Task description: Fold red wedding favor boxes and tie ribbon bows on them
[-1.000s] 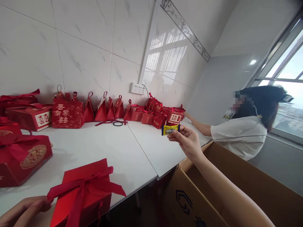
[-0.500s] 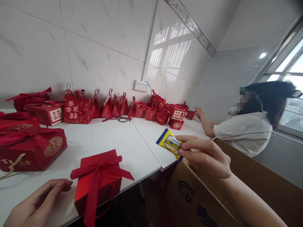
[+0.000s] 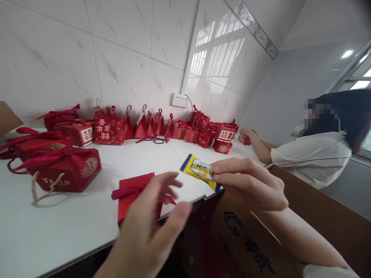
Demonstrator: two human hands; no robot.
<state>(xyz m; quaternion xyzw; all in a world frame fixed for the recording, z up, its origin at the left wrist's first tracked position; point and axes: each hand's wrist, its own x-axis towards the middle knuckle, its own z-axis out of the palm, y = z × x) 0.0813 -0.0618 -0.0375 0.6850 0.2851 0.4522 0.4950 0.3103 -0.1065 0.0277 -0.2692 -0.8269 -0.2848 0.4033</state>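
Between the thumb and fingers of my right hand (image 3: 252, 183) is a small yellow and blue wrapped candy (image 3: 199, 170), held by its right end above the table edge. My left hand (image 3: 152, 220) is raised with thumb and fingers apart, holding nothing, its fingers pointing toward the candy. Behind the left hand, partly covered by it, a red gift box (image 3: 130, 186) with a dark red ribbon bow sits at the table's front edge.
Red gift boxes (image 3: 71, 172) with ribbons stand on the left of the white table (image 3: 87, 220), and several more line the wall. An open cardboard box (image 3: 240, 231) is at the right, below my right arm. Beyond it, a person (image 3: 313, 154) touches a small red box (image 3: 244, 139).
My left hand has risen from the table beside the red box and moved right toward the candy, fingers spreading. My right hand still holds the candy, now tilted flatter. The view has turned slightly left.
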